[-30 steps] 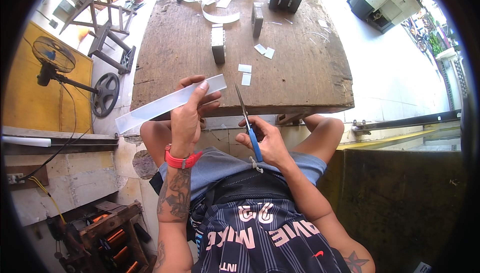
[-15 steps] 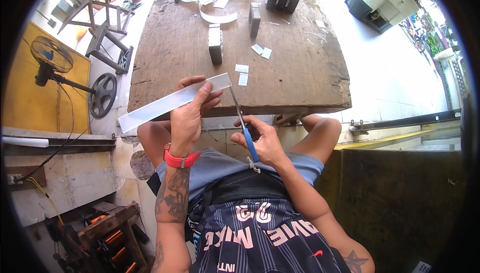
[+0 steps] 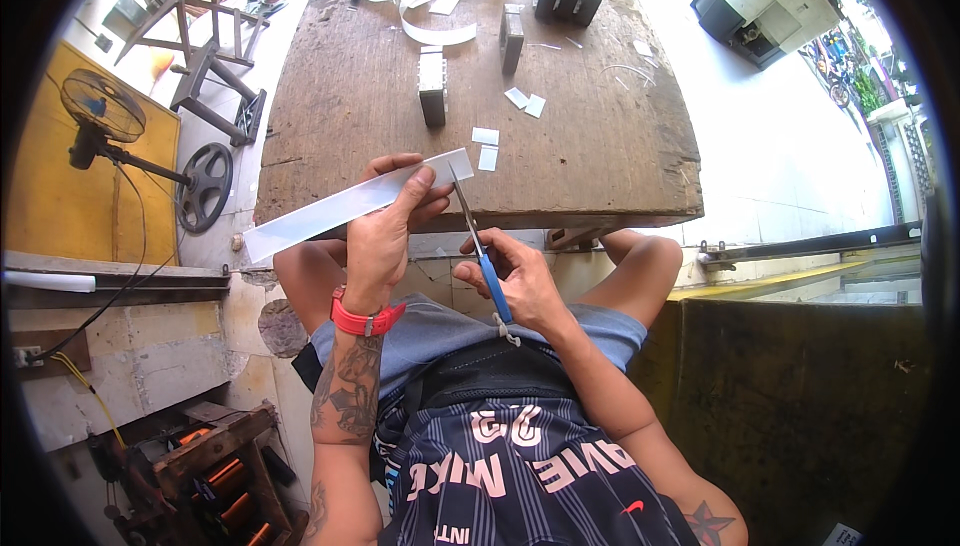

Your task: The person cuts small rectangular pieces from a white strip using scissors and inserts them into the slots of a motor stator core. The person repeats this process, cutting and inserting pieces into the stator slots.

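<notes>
Left hand (image 3: 385, 231) pinches a long pale strip (image 3: 350, 204); right hand (image 3: 520, 281) is closed around blue-handled scissors (image 3: 480, 246).

The left fingers wrap the strip near its right end, thumb on top, so most of it juts out left and slightly down past the grip, in the air at the near edge of the worn wooden table (image 3: 600, 146). The scissor blades point up toward the strip's right end, just beside the left fingertips; whether they bite it is hard to tell. On the table lie small cut white pieces (image 3: 486, 146), curled white strips (image 3: 430, 34) and grey metal blocks (image 3: 432, 86). Beyond the left side stand a floor fan (image 3: 100, 111) and a wooden stool (image 3: 205, 66) on pale floor. The person's lap hides the scissor loops.
</notes>
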### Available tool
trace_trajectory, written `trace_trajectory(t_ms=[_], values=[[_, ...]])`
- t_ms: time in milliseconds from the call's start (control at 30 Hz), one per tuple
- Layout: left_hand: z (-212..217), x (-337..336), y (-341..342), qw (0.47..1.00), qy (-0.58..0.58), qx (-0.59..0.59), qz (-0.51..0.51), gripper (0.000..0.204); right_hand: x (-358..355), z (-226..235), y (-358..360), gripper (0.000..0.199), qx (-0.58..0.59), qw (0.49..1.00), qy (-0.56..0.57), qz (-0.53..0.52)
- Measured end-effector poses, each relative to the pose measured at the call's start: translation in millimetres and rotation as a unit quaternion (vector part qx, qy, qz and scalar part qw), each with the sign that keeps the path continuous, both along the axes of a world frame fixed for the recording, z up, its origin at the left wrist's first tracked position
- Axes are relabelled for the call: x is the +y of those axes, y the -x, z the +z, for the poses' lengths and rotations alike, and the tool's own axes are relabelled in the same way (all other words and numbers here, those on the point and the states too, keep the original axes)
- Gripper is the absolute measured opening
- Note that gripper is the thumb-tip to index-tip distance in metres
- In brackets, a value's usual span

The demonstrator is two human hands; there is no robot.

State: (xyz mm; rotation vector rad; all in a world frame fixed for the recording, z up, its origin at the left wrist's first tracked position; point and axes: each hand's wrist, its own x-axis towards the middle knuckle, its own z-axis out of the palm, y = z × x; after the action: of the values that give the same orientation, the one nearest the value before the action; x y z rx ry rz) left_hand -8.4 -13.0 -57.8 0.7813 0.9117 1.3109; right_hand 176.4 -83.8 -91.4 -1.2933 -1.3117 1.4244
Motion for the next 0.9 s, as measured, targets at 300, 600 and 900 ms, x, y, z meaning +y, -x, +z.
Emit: trace_trajectory(t_ms=[300, 600, 900], values=[[1, -1, 1, 1.000, 0.014, 0.009, -0.006, 0.033, 2, 4, 0, 0.036, -0.026, 0.999, -0.003, 0.018], [-3, -5, -1, 0.999, 0.036, 0.021, -0.016, 0.034, 6, 6, 6, 0.037, 0.022, 0.999, 0.046, 0.015], [42, 29, 74, 0.895, 0.095, 0.423, -0.103, 0.074, 15, 68, -109, 0.046, -0.330, 0.926, -0.152, -0.100]])
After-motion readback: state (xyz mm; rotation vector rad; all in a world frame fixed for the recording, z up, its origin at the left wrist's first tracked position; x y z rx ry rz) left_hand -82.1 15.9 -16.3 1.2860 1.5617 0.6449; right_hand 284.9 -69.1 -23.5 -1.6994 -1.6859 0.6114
